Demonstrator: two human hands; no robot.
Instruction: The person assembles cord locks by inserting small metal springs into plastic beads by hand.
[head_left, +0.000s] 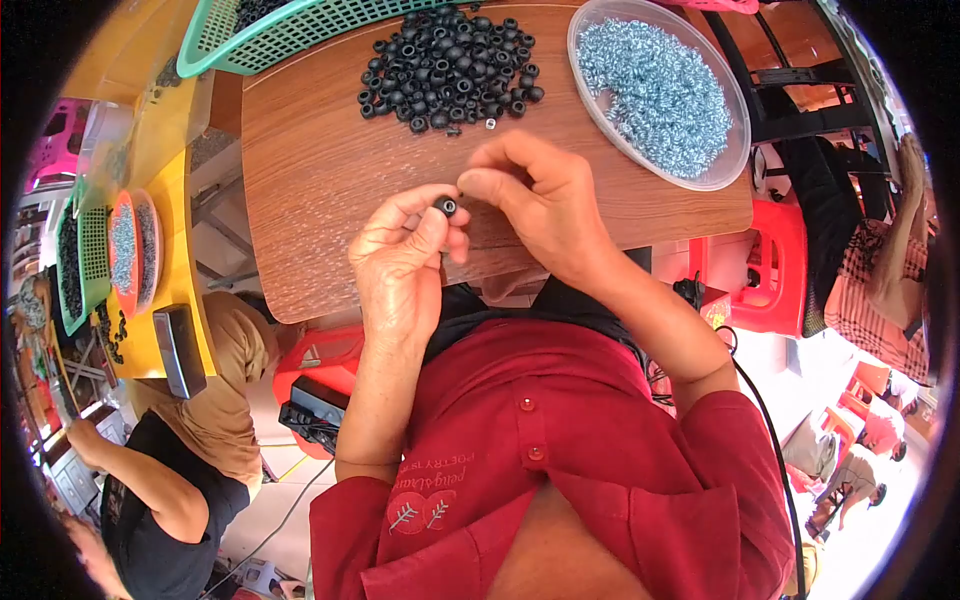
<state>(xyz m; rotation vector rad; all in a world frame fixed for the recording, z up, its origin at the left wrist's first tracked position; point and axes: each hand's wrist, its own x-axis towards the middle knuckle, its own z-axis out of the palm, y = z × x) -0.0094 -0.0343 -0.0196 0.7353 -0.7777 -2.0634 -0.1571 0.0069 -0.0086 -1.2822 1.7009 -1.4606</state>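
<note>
My left hand (398,250) pinches a black round hollow plastic piece (446,205) between thumb and fingers, its round opening facing up toward me. Close to the right of that piece is my right hand (535,195), thumb and forefinger pressed together; whatever lies between them is too small to make out. Beyond both hands, a pile of similar black round pieces (445,65) is heaped on the brown wooden table (310,180). A tiny pale, square-looking bit (490,124) lies at the pile's near edge. At the far right, a clear plastic bowl (737,150) holds many small shiny bluish springs (655,95).
A green basket (300,38) with dark pieces stands at the far left edge. Left of my table, a yellow table (178,270) carries another basket, bowls and a dark phone-like device (180,350); a person in black (170,490) sits there. A red stool (775,270) stands right.
</note>
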